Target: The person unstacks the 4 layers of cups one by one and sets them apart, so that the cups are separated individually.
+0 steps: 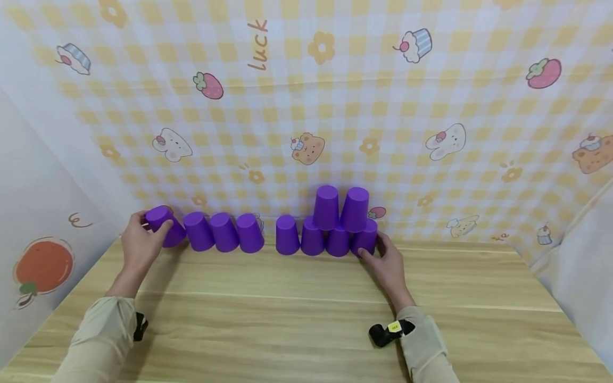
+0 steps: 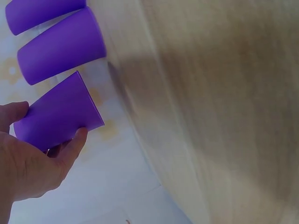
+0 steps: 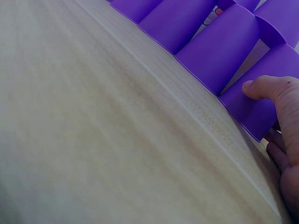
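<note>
Under my arms lies a wooden table (image 1: 268, 330), pale and streaked with long grain, a thin light line running across it. A cloth (image 1: 282, 106) in soft yellow and white checks hangs at the far side, lightly creased and printed with flowers, strawberries and cupcakes. My sleeves (image 1: 98, 330) are beige fabric, gathered at the wrists.

The cups are all the same deep purple, smooth and dull-surfaced, tapering from a wide rim below to a flat round top. My left hand (image 1: 140, 242) grasps the leftmost cup (image 2: 60, 112) between thumb and fingers at the far left of the table; it leans, and cloth shows between its rim and the wood. Just right of it stand three upside-down cups (image 1: 224, 233). After a gap come four more at the far side, with two upper cups (image 1: 327, 208) bridging the right-hand three. My right hand (image 1: 389, 264) grips the rightmost lower cup (image 1: 365, 236) — thumb on the near side, fingers round behind — and that cup stands upright on its rim.
</note>
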The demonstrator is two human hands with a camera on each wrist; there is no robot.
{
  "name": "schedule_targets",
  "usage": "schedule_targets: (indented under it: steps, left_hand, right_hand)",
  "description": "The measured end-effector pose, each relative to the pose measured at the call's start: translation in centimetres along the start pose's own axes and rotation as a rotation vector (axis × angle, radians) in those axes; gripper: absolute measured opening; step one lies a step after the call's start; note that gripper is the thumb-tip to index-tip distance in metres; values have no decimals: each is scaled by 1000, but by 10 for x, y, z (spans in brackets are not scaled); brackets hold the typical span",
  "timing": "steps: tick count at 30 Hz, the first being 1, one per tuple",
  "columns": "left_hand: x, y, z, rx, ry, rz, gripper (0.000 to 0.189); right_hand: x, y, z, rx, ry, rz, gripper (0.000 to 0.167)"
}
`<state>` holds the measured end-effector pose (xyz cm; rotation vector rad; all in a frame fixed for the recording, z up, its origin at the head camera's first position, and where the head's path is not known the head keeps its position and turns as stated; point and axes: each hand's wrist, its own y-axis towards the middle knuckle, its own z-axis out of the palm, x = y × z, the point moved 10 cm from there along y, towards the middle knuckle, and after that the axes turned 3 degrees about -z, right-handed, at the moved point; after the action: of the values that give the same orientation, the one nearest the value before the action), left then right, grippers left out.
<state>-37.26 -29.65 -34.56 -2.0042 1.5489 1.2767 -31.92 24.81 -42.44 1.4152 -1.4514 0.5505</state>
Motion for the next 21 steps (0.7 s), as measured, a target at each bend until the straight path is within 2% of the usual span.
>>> schedule_targets:
  steps: [12,21]
  left_hand:
    - [7,0,15,72,29,-17,59]
    - [12,1,19,98,50,-31,60]
  right_hand:
    - [1,-1,-2,6,3,-5,62]
    - [3,-1,0,13,-1,-6,62]
